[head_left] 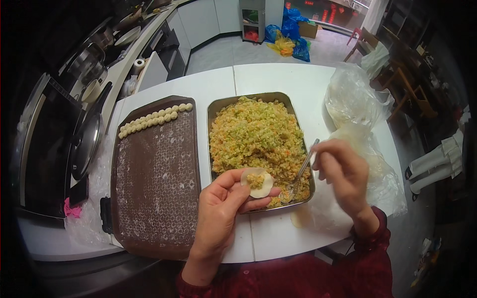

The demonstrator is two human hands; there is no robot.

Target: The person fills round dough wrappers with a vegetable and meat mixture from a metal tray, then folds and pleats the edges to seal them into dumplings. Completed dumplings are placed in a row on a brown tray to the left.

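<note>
A round dough wrapper [264, 187] with a dab of filling [255, 180] rests on the fingers of my left hand [227, 205], the thumb pressing its edge. Below it stands a metal tray [310, 193] heaped with chopped vegetable filling [257, 130]. A metal spoon [306, 162] leans in the tray's near right corner, its bowl in the filling. At the top of its handle is my right hand [341, 171], fingers curled; whether they touch the handle I cannot tell. Two rows of small dumplings [149, 121] lie along the far edge of a floured brown board [156, 186] on the left.
Clear plastic bags [354, 100] lie on the right of the white table [197, 82]. Left of the board are a glass pan lid [87, 145], a dark phone-like object [79, 192] and crumpled plastic film. Farther off are a counter with pots, bags on the floor and wooden chairs.
</note>
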